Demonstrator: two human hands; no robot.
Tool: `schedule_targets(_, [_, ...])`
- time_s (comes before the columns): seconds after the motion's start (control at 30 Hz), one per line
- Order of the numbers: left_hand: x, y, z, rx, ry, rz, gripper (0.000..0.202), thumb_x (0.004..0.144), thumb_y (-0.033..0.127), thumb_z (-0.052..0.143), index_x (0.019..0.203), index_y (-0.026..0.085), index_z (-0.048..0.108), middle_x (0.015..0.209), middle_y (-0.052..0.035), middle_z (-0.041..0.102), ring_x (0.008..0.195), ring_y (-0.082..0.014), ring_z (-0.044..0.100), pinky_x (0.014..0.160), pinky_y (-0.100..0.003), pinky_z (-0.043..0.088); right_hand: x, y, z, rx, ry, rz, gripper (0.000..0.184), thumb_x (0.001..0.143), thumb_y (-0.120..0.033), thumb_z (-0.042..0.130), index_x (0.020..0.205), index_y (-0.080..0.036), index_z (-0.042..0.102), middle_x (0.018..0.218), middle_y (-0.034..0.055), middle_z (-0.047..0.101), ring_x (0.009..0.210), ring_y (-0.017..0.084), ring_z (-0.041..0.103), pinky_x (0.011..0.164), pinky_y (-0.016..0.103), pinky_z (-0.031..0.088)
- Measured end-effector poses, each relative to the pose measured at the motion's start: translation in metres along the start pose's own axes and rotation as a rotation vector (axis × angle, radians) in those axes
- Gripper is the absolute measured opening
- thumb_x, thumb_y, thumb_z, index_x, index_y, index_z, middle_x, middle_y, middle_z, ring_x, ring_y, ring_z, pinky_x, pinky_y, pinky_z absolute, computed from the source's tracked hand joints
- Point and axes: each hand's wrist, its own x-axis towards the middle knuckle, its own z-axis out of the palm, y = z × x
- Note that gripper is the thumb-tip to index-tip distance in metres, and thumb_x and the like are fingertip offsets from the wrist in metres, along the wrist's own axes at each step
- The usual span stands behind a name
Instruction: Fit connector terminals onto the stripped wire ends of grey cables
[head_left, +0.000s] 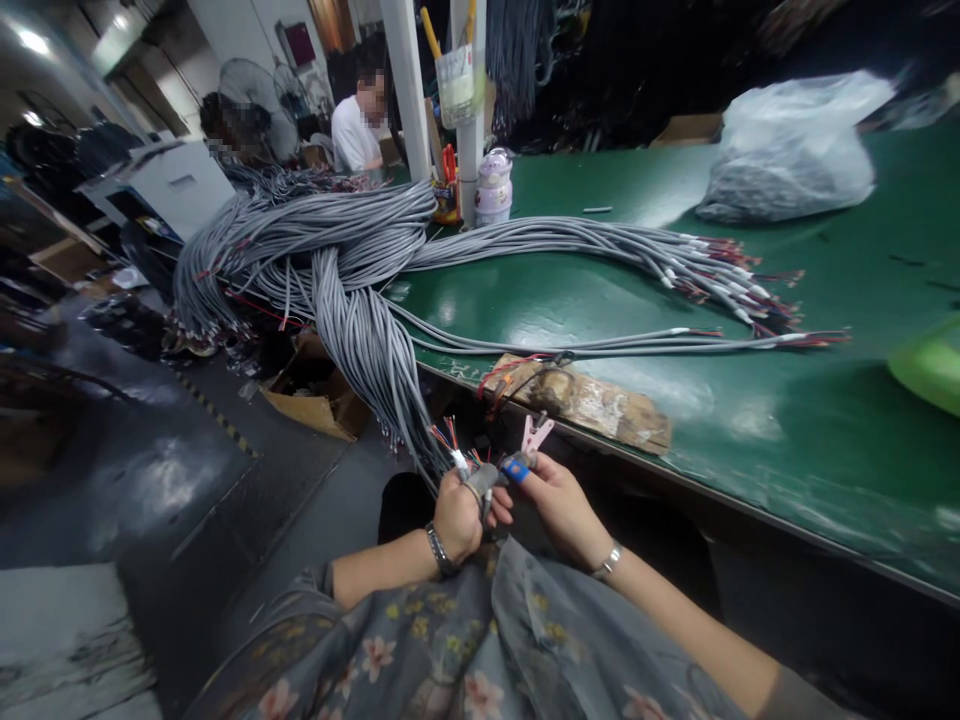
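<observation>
Flowered top (450, 640): by table (615, 180)
Left hand (457, 515): pinches cable (459, 461), wires (448, 437) bared
Right hand (562, 500): pinches pink tool (535, 434)
Table cables (525, 238): likely waiting

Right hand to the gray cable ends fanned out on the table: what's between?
Head view: the wooden board, at the near edge of the green table, lies between the right hand and the gray cable ends.

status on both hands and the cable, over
Left hand holding stripped cable end. Right hand gripping small pink tool. Wooden board ahead on green table edge.
</observation>
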Motion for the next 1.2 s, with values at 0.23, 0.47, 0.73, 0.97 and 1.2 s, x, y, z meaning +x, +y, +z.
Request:
schedule_targets(0.23, [-0.001, 0.007, -0.001, -0.009, 0.014, -0.028, 0.046, 0.054, 0.058, 0.069, 0.054, 0.015, 0.054, 0.037, 0.0002, 0.052, 0.026, -0.0075, 0.041, 0.031, -0.019, 0.021, 0.006, 0.002, -0.03, -0.03, 0.251, -0.039, 0.033, 0.064, -0.044, 0.076, 0.061, -0.018, 0.057, 0.053, -0.0037, 0.052, 0.048, 0.009, 0.045, 0.049, 0.024, 0.038])
schedule_targets(0.47, [-0.005, 0.014, 0.007, -0.011, -0.144, -0.096, 0.044, 0.053, 0.055, 0.072, 0.055, 0.014, 0.053, 0.037, -0.0005, 0.052, 0.026, -0.0075, 0.04, 0.03, -0.02, 0.022, 0.023, -0.02, -0.044, 0.028, 0.185, 0.053, 0.045, 0.07, -0.062, 0.063, 0.071, -0.018, 0.066, 0.063, 0.0012, 0.06, 0.053, 0.011, 0.049, 0.05, 0.024, 0.042])
schedule_targets(0.73, [-0.003, 0.019, 0.024, -0.011, -0.2, -0.116, 0.042, 0.054, 0.053, 0.07, 0.057, 0.013, 0.056, 0.038, -0.0007, 0.052, 0.027, -0.0075, 0.042, 0.031, -0.019, 0.021, 0.033, -0.025, -0.026, 0.115, 0.173, 0.023, 0.038, 0.063, -0.055, 0.074, 0.065, -0.018, 0.067, 0.056, 0.0005, 0.062, 0.05, 0.012, 0.051, 0.048, 0.024, 0.042])
schedule_targets(0.97, [-0.002, 0.013, 0.023, 0.017, -0.166, -0.161, 0.043, 0.051, 0.054, 0.071, 0.056, 0.015, 0.054, 0.037, 0.001, 0.051, 0.027, -0.0078, 0.041, 0.032, -0.019, 0.023, 0.036, -0.02, -0.023, 0.211, 0.234, 0.01, 0.034, 0.061, -0.05, 0.077, 0.066, -0.018, 0.067, 0.054, -0.0019, 0.059, 0.048, 0.01, 0.051, 0.05, 0.022, 0.045])
schedule_targets(1.2, [-0.007, 0.012, 0.018, 0.019, -0.181, -0.132, 0.044, 0.053, 0.055, 0.071, 0.055, 0.015, 0.053, 0.037, -0.0003, 0.051, 0.027, -0.009, 0.043, 0.032, -0.02, 0.021, 0.03, -0.019, -0.023, 0.191, 0.228, 0.044, 0.039, 0.069, -0.06, 0.066, 0.072, -0.021, 0.067, 0.064, 0.0009, 0.063, 0.051, 0.012, 0.053, 0.049, 0.024, 0.045])
